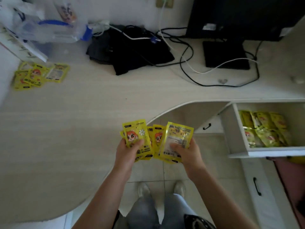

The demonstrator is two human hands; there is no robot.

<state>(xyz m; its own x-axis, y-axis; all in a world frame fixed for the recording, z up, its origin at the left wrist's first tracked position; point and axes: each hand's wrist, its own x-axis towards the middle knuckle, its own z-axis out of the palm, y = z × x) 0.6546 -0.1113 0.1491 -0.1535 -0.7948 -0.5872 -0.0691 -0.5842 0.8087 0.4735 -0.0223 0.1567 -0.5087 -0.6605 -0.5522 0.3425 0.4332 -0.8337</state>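
Note:
Both hands hold yellow hand-warmer packets just off the desk's curved front edge. My left hand (127, 154) grips a small stack, thumb on the top packet (136, 132), which shows a cartoon face. My right hand (188, 152) grips another stack whose front packet (179, 138) shows its printed back. More packets (157, 138) fan out between the two hands. A loose pile of the same packets (38, 76) lies at the desk's far left. An open white drawer (270, 152) at right holds several more packets (264, 129).
The pale desk (66, 129) carries a clear plastic box and bags (49, 28) at back left, a black cloth (128, 52), tangled cables (189, 63), a black monitor (239, 17) and its base (224, 55). Closed drawers (257, 187) sit below the open one. My feet stand on tiled floor (148, 171).

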